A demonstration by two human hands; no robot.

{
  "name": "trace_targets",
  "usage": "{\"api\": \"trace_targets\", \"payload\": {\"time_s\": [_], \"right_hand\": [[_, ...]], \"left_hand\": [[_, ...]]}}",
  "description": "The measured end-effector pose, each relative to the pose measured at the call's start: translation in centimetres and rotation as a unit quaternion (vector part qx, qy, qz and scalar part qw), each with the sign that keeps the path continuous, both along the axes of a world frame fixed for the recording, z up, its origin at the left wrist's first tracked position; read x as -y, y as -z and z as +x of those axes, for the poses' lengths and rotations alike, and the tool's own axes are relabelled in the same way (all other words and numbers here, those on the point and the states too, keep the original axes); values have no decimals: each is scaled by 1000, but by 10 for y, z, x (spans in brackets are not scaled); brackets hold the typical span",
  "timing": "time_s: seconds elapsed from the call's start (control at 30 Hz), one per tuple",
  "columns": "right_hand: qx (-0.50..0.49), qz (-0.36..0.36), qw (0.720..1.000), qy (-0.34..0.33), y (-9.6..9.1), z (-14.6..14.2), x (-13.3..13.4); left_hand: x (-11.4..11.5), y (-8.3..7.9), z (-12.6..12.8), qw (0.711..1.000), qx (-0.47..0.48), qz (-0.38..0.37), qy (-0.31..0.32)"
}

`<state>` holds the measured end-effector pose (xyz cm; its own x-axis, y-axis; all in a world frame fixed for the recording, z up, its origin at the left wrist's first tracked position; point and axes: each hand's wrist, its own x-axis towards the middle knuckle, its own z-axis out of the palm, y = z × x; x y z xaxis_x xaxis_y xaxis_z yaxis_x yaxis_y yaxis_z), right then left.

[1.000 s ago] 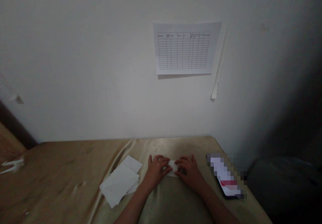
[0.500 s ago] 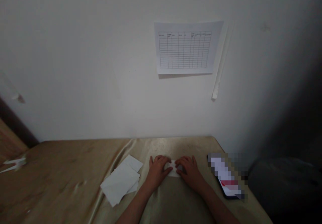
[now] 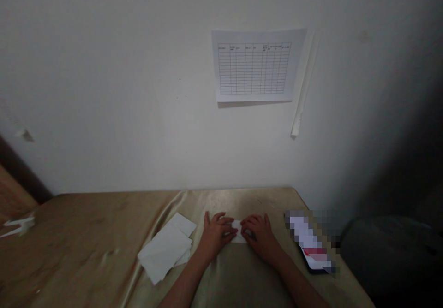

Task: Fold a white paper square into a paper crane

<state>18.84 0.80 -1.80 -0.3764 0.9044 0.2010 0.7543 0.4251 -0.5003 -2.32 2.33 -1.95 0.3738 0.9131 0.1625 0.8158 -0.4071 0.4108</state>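
A small piece of white paper (image 3: 238,239) lies on the cloth-covered table between my hands, partly hidden under the fingers. My left hand (image 3: 217,234) holds its left side, thumb and fingertips at the paper and the little finger raised. At the right side, the curled fingers and thumb of my right hand (image 3: 259,235) grip it. A gap of bare paper shows between the two sets of fingertips. Left of my left forearm, several white paper sheets (image 3: 166,250) lie in a loose, overlapping pile.
A phone (image 3: 316,263), partly blurred out, lies near the table's right edge. The golden-brown tablecloth (image 3: 86,239) has folds. White scraps (image 3: 19,226) lie at the far left. On the wall behind hangs a printed table sheet (image 3: 254,68), with a white strip (image 3: 304,86) beside it.
The fingers of my left hand have shifted slightly and spread a little more over the paper. My right hand stays almost in place.
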Motion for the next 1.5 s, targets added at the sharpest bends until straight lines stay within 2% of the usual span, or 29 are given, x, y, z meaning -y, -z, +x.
{"api": "trace_targets", "payload": {"time_s": [0.43,0.67,0.87,1.17,1.5], "right_hand": [[-5,-5,1000,-1,3,2,-2],[-19,-4,1000,-3,4,2,-1],[-28,-1,1000,-6,5,2,-2],[-19,-14,1000,11,6,0,-3],[-6,8,1000,26,9,-6,-2]], "left_hand": [[2,-3,-3,1000,-21,5,5],[0,1,-4,999,-35,3,8],[3,-2,-3,1000,-18,8,9],[10,-6,11,998,-2,19,-59],[11,1,16,996,1,43,-83]]}}
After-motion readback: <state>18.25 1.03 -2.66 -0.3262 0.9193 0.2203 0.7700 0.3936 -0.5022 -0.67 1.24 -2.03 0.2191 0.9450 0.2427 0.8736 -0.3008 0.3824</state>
